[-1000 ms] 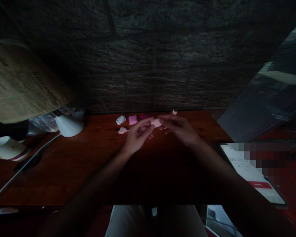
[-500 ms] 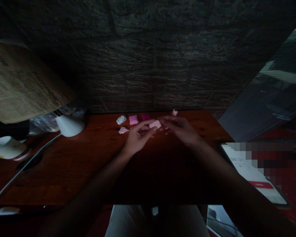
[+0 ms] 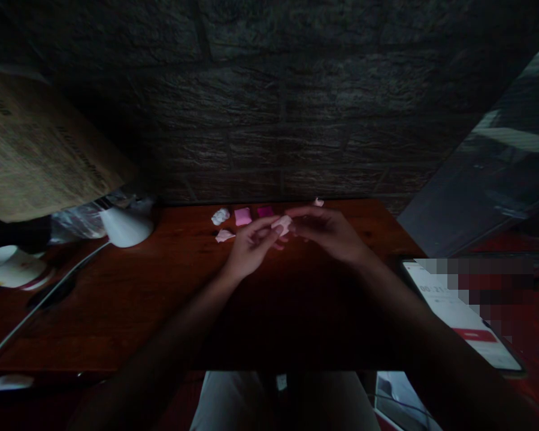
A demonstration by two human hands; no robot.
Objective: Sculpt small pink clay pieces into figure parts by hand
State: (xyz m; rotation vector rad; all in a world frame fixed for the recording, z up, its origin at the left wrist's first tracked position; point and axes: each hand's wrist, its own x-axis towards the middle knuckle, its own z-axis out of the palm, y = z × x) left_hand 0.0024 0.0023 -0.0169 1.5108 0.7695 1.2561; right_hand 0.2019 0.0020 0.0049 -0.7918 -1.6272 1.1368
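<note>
Just above the tabletop, my left hand (image 3: 250, 248) pinches a small pale pink lump (image 3: 281, 225) that looks like soft clay. My right hand (image 3: 330, 232) meets it from the right, thumb and fingertips closed at its edge. Beyond my left hand lie a bright pink square piece (image 3: 242, 216) and a magenta piece (image 3: 265, 211); my fingers partly cover the front of the magenta one. To their left are a crumpled white lump (image 3: 220, 216) and a pale pink scrap (image 3: 224, 235). Another pale scrap (image 3: 318, 202) shows behind my right hand.
A dark brick wall (image 3: 251, 143) rises at the table's back edge. At left are a white lamp base (image 3: 128, 227) with its cord, a paper cup (image 3: 13, 267) and a printed paper shade (image 3: 45, 149). A tablet (image 3: 462, 317) showing a timer lies at right.
The pale pink lump has gone from a flatter, smooth-faced look to a more crumpled, rounded one between my fingers. My right fingers have shifted slightly on it.
</note>
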